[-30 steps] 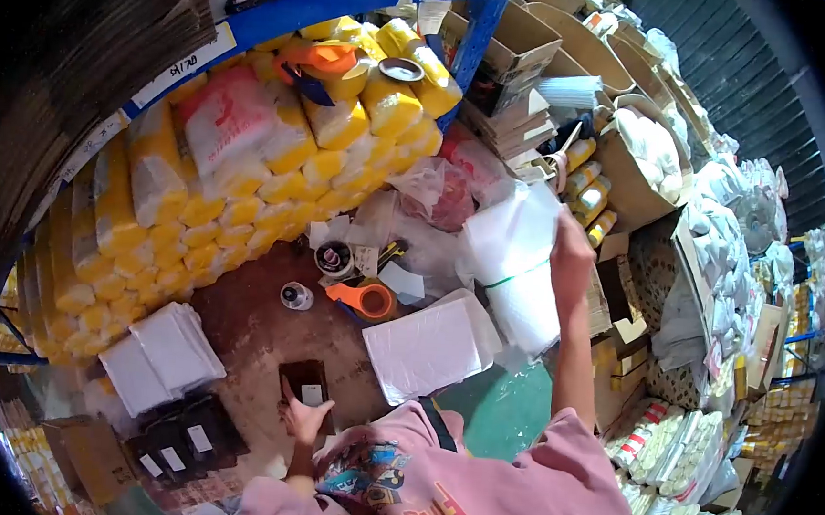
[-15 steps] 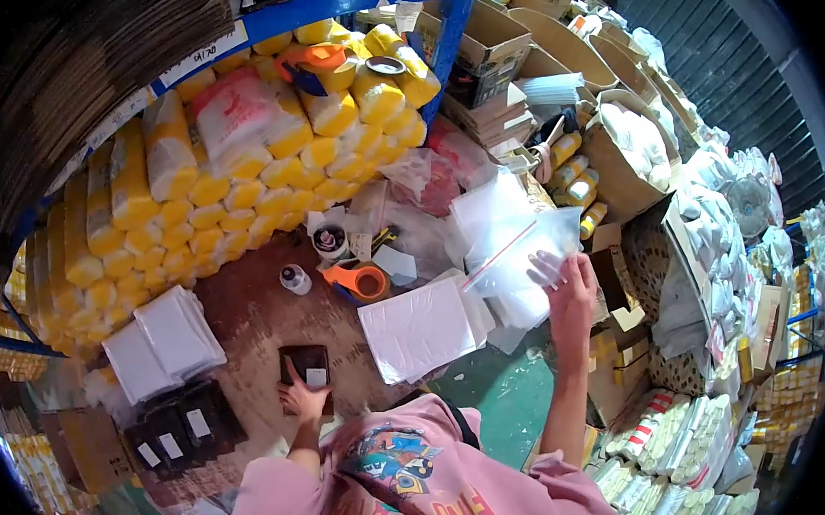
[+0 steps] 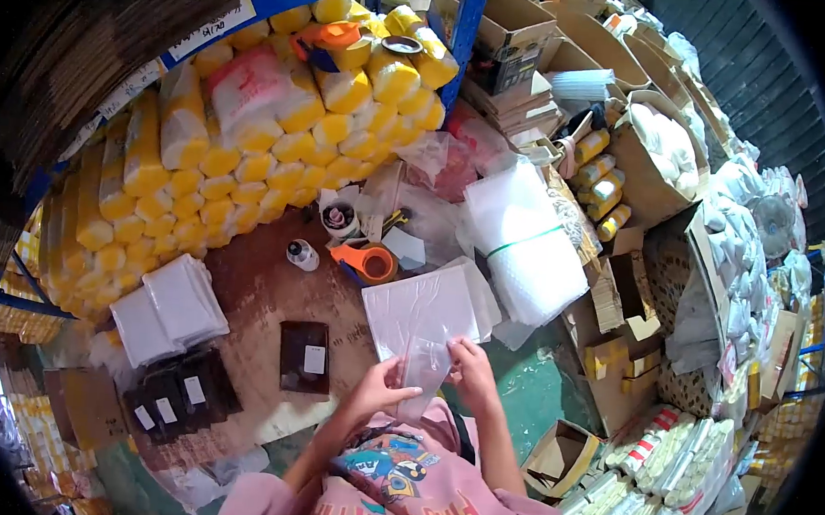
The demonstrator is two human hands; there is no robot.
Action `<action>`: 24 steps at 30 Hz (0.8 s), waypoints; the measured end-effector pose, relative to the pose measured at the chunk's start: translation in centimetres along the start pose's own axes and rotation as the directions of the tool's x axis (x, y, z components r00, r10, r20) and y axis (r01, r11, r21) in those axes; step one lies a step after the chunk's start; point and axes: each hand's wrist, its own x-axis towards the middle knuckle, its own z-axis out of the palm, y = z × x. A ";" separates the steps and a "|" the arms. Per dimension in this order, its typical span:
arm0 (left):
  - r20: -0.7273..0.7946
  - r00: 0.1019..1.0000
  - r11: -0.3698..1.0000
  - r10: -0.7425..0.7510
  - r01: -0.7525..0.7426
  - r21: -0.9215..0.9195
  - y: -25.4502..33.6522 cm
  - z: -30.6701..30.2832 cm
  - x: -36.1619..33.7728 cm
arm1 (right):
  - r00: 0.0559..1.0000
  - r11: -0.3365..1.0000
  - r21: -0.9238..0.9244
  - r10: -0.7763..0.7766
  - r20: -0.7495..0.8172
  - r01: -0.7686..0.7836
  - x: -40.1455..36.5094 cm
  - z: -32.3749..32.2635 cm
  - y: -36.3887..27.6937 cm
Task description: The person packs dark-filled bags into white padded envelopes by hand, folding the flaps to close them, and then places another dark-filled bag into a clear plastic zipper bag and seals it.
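A clear plastic bag (image 3: 422, 363) is held between my two hands, close to my body. My left hand (image 3: 379, 389) pinches its left side, thumb stretched across the plastic. My right hand (image 3: 471, 372) grips its upper right edge. Just beyond lies a stack of clear bags (image 3: 419, 301) on the table. A dark brown package with a white label (image 3: 304, 357) lies flat on the table (image 3: 259, 328), left of my left hand, untouched. Behind the stack, a roll of bubble wrap sheets (image 3: 528, 251) has a green band across it.
An orange tape dispenser (image 3: 364, 262), a small bottle (image 3: 303, 255) and a round tub (image 3: 340, 219) stand at the back. White packs (image 3: 170, 308) and several dark labelled packages (image 3: 181, 394) lie left. Yellow-white bundles (image 3: 247, 165) fill the shelf. An open carton (image 3: 561, 456) sits low right.
My left hand has left the dark package and come to the bag. My right hand has brought the clear bag from the bubble wrap area to in front of my body.
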 end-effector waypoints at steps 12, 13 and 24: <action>-0.241 0.971 0.872 0.002 0.116 0.476 0.4 2.3 -3.1 | 0.918 0.979 -0.182 -0.152 -0.366 0.089 3.3 -5.3 6.5; -0.237 0.971 0.911 0.028 0.073 0.405 -0.4 2.1 -3.0 | 0.927 0.990 -0.128 -0.098 -0.363 0.054 3.4 -5.1 6.4; -0.640 0.752 0.949 0.156 0.066 0.309 1.4 1.5 -3.6 | 0.964 0.838 -0.494 -0.133 0.228 0.232 -2.8 1.7 2.6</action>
